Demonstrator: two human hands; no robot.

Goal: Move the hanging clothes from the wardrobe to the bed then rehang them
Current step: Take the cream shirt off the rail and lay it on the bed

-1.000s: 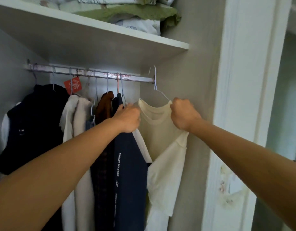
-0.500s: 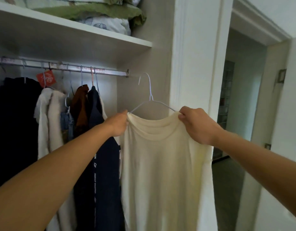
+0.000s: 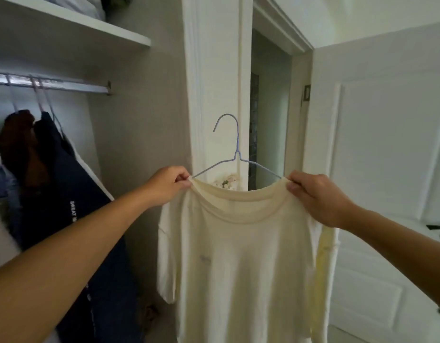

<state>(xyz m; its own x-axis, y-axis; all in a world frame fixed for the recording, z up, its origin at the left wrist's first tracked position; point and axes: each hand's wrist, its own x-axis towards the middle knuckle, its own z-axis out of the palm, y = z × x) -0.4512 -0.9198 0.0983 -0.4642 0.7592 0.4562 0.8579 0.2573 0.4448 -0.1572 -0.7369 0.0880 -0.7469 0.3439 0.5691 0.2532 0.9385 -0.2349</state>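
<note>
Left hand (image 3: 168, 185) and right hand (image 3: 318, 196) each pinching a shoulder of the cream shirt (image 3: 241, 263), stretched between them on its wire hanger (image 3: 235, 154); wardrobe rail (image 3: 53, 84) well left of left hand.

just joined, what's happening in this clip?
A person is holding a cream short-sleeved T-shirt on a pale wire hanger, clear of the metal wardrobe rail. The left hand pinches one shoulder and the right hand the other. The hanger's hook is free in the air. A navy garment and a brown one hang on the rail. No bed is in view.
</note>
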